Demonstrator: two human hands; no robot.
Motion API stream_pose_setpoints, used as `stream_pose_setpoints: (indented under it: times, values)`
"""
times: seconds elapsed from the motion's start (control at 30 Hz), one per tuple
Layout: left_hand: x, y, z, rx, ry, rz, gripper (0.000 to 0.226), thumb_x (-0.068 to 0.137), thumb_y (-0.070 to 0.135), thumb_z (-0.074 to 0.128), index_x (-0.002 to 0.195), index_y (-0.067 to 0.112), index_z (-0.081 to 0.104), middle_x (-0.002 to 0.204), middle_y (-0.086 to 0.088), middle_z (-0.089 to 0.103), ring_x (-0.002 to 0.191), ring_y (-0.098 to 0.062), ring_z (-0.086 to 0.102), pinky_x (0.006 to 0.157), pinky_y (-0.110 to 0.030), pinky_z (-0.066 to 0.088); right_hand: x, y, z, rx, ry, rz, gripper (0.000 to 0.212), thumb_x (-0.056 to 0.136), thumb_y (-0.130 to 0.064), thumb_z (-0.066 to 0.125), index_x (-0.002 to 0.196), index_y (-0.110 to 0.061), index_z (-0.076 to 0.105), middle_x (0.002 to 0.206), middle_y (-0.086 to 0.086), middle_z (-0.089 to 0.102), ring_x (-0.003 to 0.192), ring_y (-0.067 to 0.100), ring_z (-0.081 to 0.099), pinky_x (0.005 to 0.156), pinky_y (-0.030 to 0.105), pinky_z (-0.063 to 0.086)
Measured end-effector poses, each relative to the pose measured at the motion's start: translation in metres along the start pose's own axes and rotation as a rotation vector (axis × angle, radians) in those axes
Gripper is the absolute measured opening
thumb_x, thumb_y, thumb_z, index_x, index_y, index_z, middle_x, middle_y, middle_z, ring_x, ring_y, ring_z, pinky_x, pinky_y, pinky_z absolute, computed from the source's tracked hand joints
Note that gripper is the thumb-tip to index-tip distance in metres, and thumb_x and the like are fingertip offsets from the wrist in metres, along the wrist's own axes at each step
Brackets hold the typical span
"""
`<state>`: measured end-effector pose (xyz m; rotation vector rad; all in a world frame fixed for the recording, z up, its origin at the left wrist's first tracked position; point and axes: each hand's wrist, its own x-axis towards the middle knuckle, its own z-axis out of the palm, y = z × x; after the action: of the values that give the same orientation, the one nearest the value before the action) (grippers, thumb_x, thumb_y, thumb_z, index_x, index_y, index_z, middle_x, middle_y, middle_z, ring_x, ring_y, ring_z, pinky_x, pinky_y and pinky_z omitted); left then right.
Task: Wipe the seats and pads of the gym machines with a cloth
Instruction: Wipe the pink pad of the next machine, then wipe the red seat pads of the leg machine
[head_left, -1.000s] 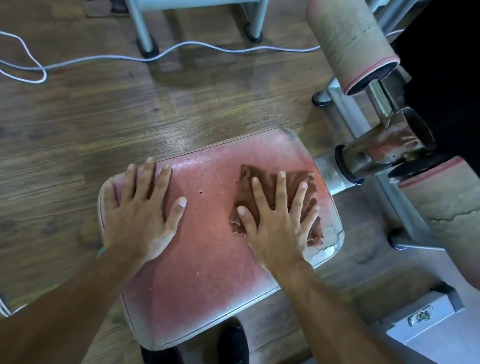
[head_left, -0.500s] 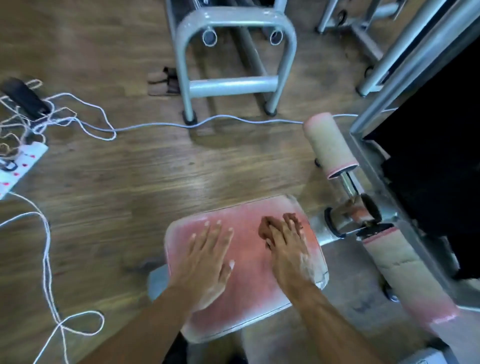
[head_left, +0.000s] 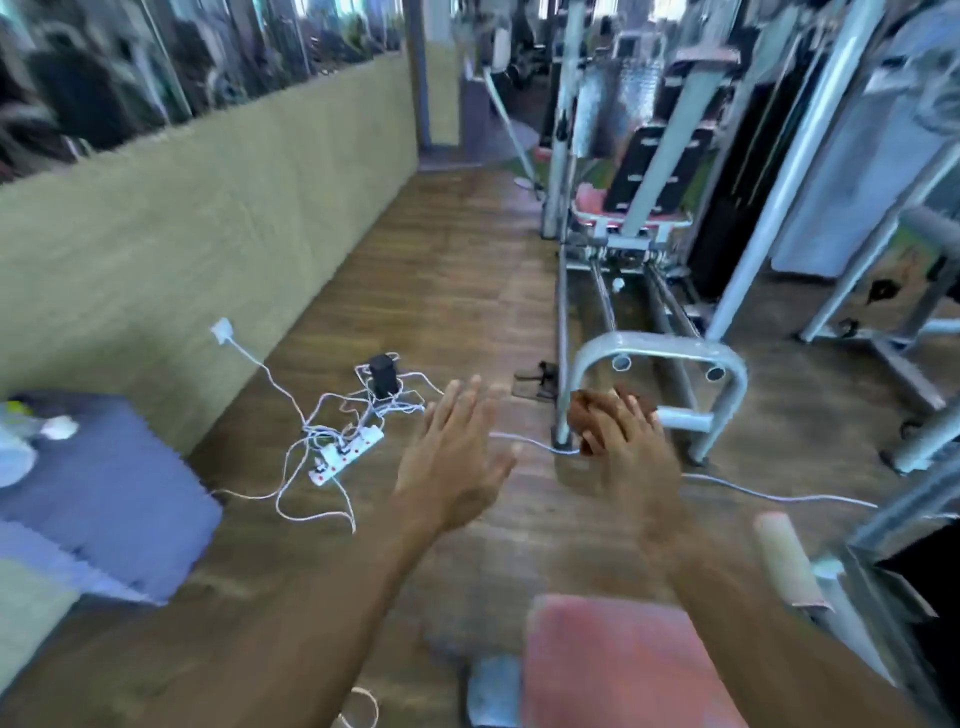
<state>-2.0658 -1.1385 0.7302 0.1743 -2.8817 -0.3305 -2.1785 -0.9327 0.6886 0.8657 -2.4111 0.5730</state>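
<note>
The worn pink seat (head_left: 613, 660) lies low in the head view, under my right forearm. Both hands are lifted off it and stretched forward in the air. My right hand (head_left: 631, 452) holds the crumpled brown cloth (head_left: 589, 415), which bunches under its fingers. My left hand (head_left: 457, 452) has spread, straight fingers and holds nothing. A tan roller pad (head_left: 787, 558) with a pink end sticks out to the right of the seat. A further machine with a pink seat (head_left: 592, 202) and black backrest stands ahead.
A grey tube frame (head_left: 660, 353) stands on the wooden floor just beyond my hands. A white power strip (head_left: 345, 452) with tangled cables lies left of them. A blue-covered block (head_left: 98, 493) sits at far left by the tan wall. Machine uprights fill the right side.
Both hands have lifted off the pink seat and reached forward, the right one gathering the cloth. The view has swung up from the seat to the gym floor and machines ahead.
</note>
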Motion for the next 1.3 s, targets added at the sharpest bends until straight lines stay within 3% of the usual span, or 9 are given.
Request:
stream_pose_setpoints:
  times: [0.07, 0.13, 0.27, 0.4, 0.5, 0.6, 0.7, 0.93, 1.3]
  values:
    - [-0.001, -0.037, -0.029, 0.031, 0.037, -0.053, 0.081, 0.089, 0.067, 0.022, 0.157, 0.025, 0.016, 0.166, -0.001, 0.01, 0.153, -0.022, 0.004, 0.123, -0.042, 0.011, 0.027, -0.034, 0.013, 0.002, -0.024, -0.012, 0.04, 0.094, -0.026, 0.048, 0.129, -0.013, 0.065, 0.137, 0.011, 0.061, 0.128, 0.036, 0.055, 0.109, 0.047, 0.033]
    - [-0.004, -0.079, -0.055, 0.085, 0.033, -0.08, 0.085, 0.085, 0.071, 0.012, 0.158, 0.027, 0.008, 0.167, 0.002, 0.002, 0.153, -0.019, -0.004, 0.122, -0.039, 0.006, 0.058, -0.072, 0.035, 0.023, -0.044, -0.049, 0.039, 0.095, -0.025, 0.048, 0.129, -0.015, 0.065, 0.141, 0.01, 0.058, 0.13, 0.035, 0.054, 0.109, 0.05, 0.037]
    - [0.004, -0.162, -0.098, 0.204, 0.062, -0.115, 0.091, 0.079, 0.073, 0.0, 0.158, 0.029, 0.002, 0.167, 0.003, -0.001, 0.153, -0.019, -0.007, 0.121, -0.039, 0.005, 0.113, -0.149, 0.072, 0.079, 0.025, -0.133, 0.041, 0.1, -0.027, 0.037, 0.12, -0.011, 0.069, 0.133, 0.013, 0.063, 0.123, 0.037, 0.06, 0.106, 0.048, 0.037]
    - [0.035, -0.243, -0.121, 0.219, 0.07, -0.156, 0.092, 0.08, 0.077, 0.007, 0.158, 0.028, 0.008, 0.167, 0.002, 0.005, 0.153, -0.02, -0.004, 0.122, -0.042, 0.009, 0.167, -0.202, 0.1, 0.082, 0.049, -0.129, 0.068, 0.108, -0.045, 0.012, 0.118, -0.01, 0.068, 0.133, 0.012, 0.064, 0.124, 0.037, 0.059, 0.102, 0.05, 0.045]
    - [0.07, -0.275, -0.122, 0.202, 0.043, -0.129, 0.094, 0.078, 0.076, 0.007, 0.158, 0.027, 0.008, 0.167, 0.001, 0.005, 0.153, -0.021, -0.004, 0.122, -0.042, 0.009, 0.198, -0.21, 0.12, 0.046, -0.003, -0.123, 0.062, 0.108, -0.043, 0.016, 0.12, -0.01, 0.067, 0.135, 0.012, 0.063, 0.126, 0.037, 0.058, 0.102, 0.052, 0.046]
    - [0.113, -0.283, -0.112, 0.163, 0.039, -0.11, 0.094, 0.076, 0.076, 0.003, 0.158, 0.029, 0.003, 0.167, 0.004, -0.001, 0.152, -0.018, -0.008, 0.121, -0.04, 0.004, 0.228, -0.196, 0.14, 0.015, 0.01, -0.107, 0.041, 0.104, -0.031, 0.035, 0.122, -0.01, 0.065, 0.134, 0.014, 0.063, 0.126, 0.037, 0.058, 0.104, 0.051, 0.046]
    - [0.161, -0.284, -0.095, 0.125, 0.029, -0.044, 0.094, 0.076, 0.075, 0.003, 0.158, 0.028, 0.005, 0.167, 0.003, 0.0, 0.153, -0.019, -0.006, 0.121, -0.04, 0.005, 0.273, -0.171, 0.155, -0.028, 0.041, -0.064, 0.045, 0.106, -0.032, 0.03, 0.117, -0.01, 0.068, 0.127, 0.014, 0.066, 0.119, 0.036, 0.063, 0.099, 0.048, 0.049]
    - [0.331, -0.306, -0.043, 0.148, -0.017, 0.066, 0.098, 0.072, 0.074, -0.001, 0.158, 0.028, 0.005, 0.167, 0.0, -0.001, 0.153, -0.02, -0.005, 0.122, -0.04, 0.005, 0.378, -0.077, 0.238, -0.104, 0.069, -0.026, 0.044, 0.099, -0.028, 0.035, 0.122, -0.008, 0.067, 0.13, 0.017, 0.064, 0.122, 0.039, 0.06, 0.107, 0.044, 0.029]
    - [0.646, -0.356, 0.004, 0.174, -0.044, 0.046, 0.101, 0.07, 0.072, -0.004, 0.159, 0.024, 0.004, 0.167, -0.002, 0.001, 0.153, -0.023, -0.003, 0.121, -0.042, 0.007, 0.616, 0.071, 0.361, -0.135, -0.021, 0.018, 0.044, 0.102, -0.032, 0.034, 0.125, -0.012, 0.065, 0.135, 0.011, 0.061, 0.127, 0.037, 0.056, 0.109, 0.048, 0.032]
